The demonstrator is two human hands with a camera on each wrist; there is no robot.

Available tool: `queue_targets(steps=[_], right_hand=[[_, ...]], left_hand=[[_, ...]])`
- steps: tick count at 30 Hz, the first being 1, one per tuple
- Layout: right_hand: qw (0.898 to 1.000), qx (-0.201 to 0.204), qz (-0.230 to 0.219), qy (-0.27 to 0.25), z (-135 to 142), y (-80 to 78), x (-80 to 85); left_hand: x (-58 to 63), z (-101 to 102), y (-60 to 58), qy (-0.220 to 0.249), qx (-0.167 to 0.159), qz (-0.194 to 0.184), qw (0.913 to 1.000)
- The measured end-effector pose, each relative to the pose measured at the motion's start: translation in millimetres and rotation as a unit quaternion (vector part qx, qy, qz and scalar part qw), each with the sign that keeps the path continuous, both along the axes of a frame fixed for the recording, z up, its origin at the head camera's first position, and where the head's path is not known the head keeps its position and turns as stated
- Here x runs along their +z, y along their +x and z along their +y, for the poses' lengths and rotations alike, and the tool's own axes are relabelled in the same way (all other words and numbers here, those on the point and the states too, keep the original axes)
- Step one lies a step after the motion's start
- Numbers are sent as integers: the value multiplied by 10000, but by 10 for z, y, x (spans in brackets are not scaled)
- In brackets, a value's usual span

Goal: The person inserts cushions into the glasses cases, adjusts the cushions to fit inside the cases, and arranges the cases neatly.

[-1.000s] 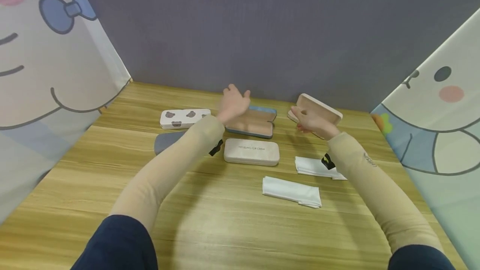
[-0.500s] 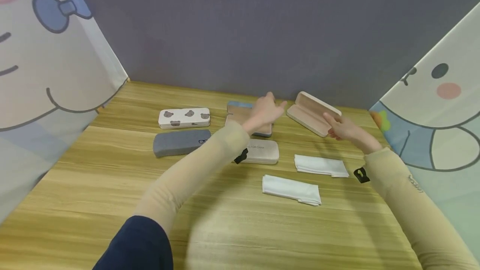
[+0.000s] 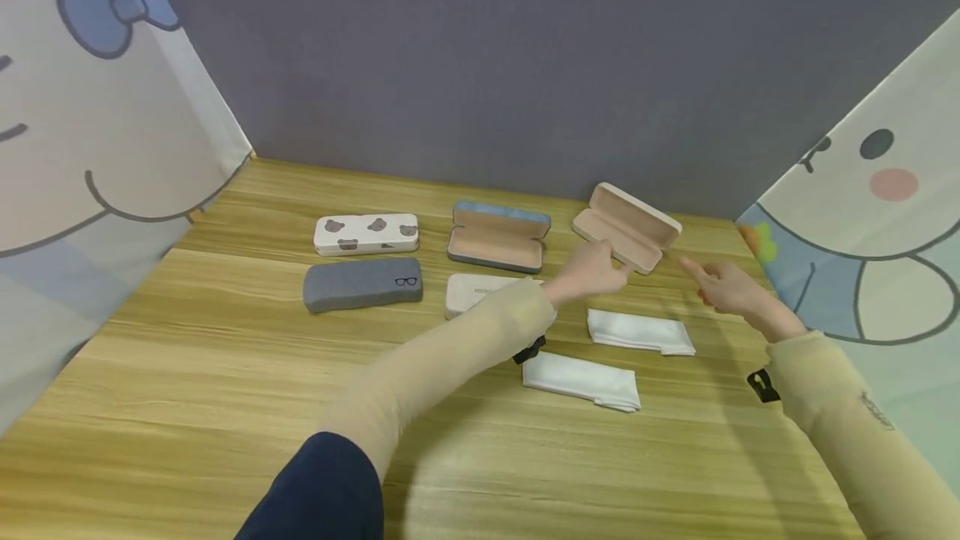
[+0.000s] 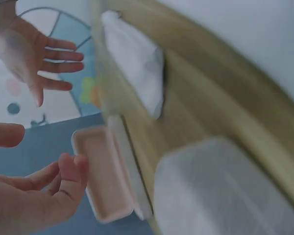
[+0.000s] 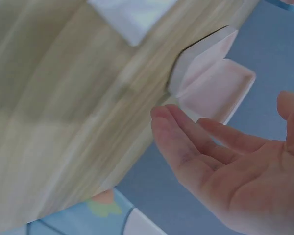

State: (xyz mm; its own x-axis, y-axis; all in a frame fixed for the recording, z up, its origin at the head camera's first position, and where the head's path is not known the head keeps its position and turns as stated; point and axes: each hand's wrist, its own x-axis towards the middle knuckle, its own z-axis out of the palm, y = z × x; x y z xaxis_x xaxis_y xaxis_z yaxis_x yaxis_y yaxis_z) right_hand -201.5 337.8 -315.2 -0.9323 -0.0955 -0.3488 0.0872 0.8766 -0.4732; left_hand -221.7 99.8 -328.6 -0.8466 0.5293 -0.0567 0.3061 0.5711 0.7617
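My left hand [image 3: 588,273] hovers above the table in front of an open glasses case [image 3: 628,227] with a pale pink lining, at the back right. In the left wrist view its fingers [image 4: 71,171] bend loosely around nothing. To the right of that case, my right hand [image 3: 727,288] hangs in the air, empty, with its fingers extended in the left wrist view. A closed cream glasses case [image 3: 472,290] lies partly hidden behind my left forearm. Two folded white cloths, a nearer one [image 3: 581,380] and a farther one [image 3: 641,332], lie flat below the hands.
Another open glasses case [image 3: 497,244], blue outside and tan inside, sits at the back middle. On the left lie a white bear-print case [image 3: 367,234] and a grey-blue case [image 3: 363,283] with a glasses drawing, both closed. A grey panel [image 3: 480,65] stands behind the table.
My left hand has moved right and nearer, from over the blue case to before the pink-lined one. My right hand has drawn back rightward, away from the pink-lined case.
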Motion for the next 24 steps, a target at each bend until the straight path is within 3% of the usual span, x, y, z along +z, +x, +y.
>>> queue_targets(steps=[5,13,16,24], right_hand=[[9997,-76,-190,161,116,45,-120],[9994,73,-252,242,176,124,-278],[9993,157,-127,329,190,142,-335],[9968,439,362,567,203,152,-455]], left_hand=[[-156,172,17,-445,-243,-166,9986],[-425,270,-5,-1307,-284,89,9910],[-481,270,4,-1464,-196,87,9890],[-522,309,76,-2183,-158,656,9735]])
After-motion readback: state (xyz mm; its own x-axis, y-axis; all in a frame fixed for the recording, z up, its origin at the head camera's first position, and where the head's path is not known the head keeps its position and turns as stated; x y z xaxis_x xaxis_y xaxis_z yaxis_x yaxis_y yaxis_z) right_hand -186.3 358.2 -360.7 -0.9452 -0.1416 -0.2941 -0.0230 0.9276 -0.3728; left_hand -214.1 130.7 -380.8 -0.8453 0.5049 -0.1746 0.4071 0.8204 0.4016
